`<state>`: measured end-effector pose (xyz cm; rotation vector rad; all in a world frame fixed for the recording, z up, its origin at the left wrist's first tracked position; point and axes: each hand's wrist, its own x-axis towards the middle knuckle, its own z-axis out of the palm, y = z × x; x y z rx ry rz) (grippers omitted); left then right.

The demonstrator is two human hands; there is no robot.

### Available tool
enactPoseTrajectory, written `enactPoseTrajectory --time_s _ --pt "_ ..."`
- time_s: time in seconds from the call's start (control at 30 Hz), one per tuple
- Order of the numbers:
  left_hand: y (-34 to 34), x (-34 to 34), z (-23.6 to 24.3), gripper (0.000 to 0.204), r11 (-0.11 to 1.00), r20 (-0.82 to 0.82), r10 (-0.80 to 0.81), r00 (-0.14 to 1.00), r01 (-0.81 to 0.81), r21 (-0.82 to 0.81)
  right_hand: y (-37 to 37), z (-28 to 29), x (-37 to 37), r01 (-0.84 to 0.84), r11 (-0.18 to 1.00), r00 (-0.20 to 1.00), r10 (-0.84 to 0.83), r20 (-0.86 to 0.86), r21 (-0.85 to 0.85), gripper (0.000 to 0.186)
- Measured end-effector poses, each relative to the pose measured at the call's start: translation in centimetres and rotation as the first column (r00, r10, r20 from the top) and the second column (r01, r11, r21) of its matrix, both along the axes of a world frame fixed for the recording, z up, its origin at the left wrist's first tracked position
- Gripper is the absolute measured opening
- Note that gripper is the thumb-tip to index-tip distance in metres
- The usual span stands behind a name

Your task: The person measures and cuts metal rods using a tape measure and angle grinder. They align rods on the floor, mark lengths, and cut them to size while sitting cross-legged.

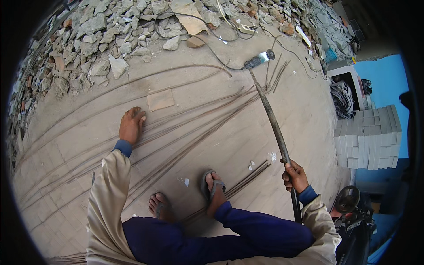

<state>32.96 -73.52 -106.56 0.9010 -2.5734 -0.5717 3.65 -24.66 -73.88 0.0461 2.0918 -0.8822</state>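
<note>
My right hand (295, 175) is wrapped round a long, dark, worn metal bar (274, 123). The bar slants from beside my thigh up to the far floor, looking thinner toward its far end, which appears near an angle grinder (259, 59). At the left, my left hand (131, 125) is over the floor with its fingers curled in. Whether it grips anything is hidden. Thin rusty steel rods (190, 115) run past and behind this hand across the floor, bunching together toward the far right. A flat tan tile (160, 100) lies just beyond it.
Broken concrete rubble (92, 39) is heaped at the far side. A black cable (207, 46) loops from the grinder toward a power strip (246, 29). Short rods (247, 180) lie by my sandalled feet. Stacked grey blocks (369, 137) and a motorbike (353, 216) stand at the right.
</note>
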Motion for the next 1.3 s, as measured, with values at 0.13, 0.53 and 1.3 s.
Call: enactPoseTrajectory --time_s 0.13,0.53,1.3 --pt "-5.2 0.6 -1.0 0.032 0.98 0.059 0.118 0.991 -0.106 -0.171 -0.1 -3.0 2.0 0.043 0.998 0.999 -0.041 0.035 -0.05 0.041" --pt "-11.4 -0.5 0.3 0.02 0.999 0.386 0.02 0.922 -0.003 -0.046 -4.5 -4.5 1.4 -0.051 0.998 0.979 0.055 0.194 -0.029 0.041" --pt "-19.4 0.0 10.9 0.025 0.943 -0.012 -0.22 0.975 0.216 0.251 -6.9 -7.7 3.2 -0.025 0.934 0.979 0.094 0.179 -0.356 0.046"
